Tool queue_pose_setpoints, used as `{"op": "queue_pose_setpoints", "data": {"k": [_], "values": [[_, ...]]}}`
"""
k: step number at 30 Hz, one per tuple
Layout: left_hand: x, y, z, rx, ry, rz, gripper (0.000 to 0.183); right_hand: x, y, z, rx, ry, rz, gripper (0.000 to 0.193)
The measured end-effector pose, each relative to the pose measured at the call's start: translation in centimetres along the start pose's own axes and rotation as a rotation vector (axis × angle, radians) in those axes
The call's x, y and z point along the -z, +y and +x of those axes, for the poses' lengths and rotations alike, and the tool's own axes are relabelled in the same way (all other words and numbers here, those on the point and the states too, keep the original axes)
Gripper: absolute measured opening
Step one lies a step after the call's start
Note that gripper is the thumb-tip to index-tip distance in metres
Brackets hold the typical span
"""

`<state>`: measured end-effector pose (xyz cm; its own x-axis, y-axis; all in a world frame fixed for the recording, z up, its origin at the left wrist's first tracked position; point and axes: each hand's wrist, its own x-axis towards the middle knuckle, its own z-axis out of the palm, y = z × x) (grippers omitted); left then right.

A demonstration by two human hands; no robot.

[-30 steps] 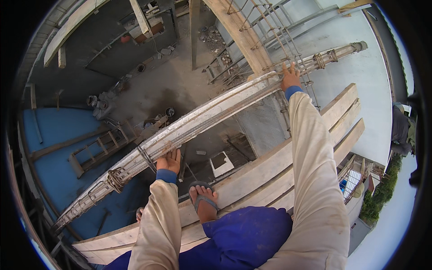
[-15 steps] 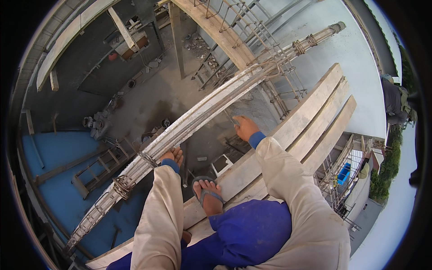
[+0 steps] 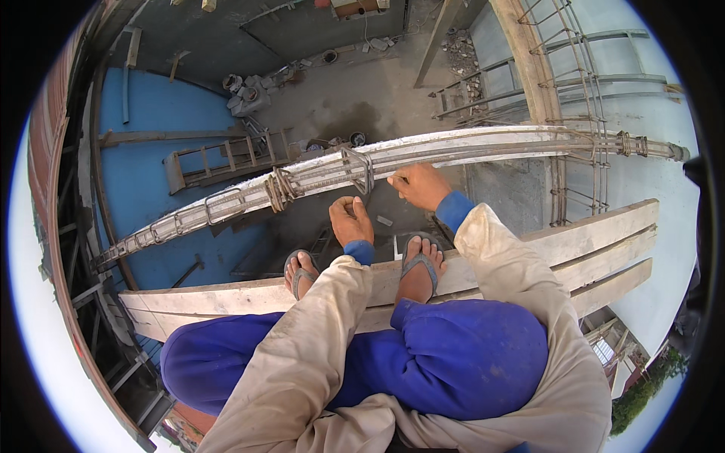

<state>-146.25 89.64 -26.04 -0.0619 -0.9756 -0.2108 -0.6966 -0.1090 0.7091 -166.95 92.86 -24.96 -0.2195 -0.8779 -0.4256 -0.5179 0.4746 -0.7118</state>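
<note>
I squat in blue trousers and sandals on wooden planks [image 3: 604,234] high above a yard. In front of me a long rebar cage [image 3: 483,147] runs from left to right, with steel stirrups [image 3: 359,171] wrapped around its bars. My left hand [image 3: 351,220] is curled into a fist just below one stirrup; nothing shows in it. Right of that stirrup, the fingers of my right hand [image 3: 419,186] are pinched on the cage's lower bar. Both sleeves are pale with blue cuffs.
Behind the cage there is an open drop to a grey concrete floor [image 3: 362,98] with rubble. A blue surface [image 3: 151,151] with a wooden ladder frame [image 3: 223,158] lies at the left. Vertical rebar [image 3: 574,113] rises at the right beside a pale wall.
My right arm, stretched far right along the cage a second ago, has drawn back, and its hand now sits beside my left hand at the stirrup. My head has tilted further down.
</note>
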Motion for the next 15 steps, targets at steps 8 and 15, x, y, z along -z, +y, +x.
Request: {"op": "queue_pose_setpoints", "data": {"k": [8, 15], "values": [[0.9, 0.3, 5.8, -0.049, -0.452, 0.117, 0.027, -4.5, -2.6, 2.3, -0.220, -0.068, 0.408, 0.037], [-0.3, 2.6, 4.5, -0.209, -0.451, 0.011, 0.028, -2.4, -0.6, 1.3, -0.133, 0.020, 0.446, 0.036]]}}
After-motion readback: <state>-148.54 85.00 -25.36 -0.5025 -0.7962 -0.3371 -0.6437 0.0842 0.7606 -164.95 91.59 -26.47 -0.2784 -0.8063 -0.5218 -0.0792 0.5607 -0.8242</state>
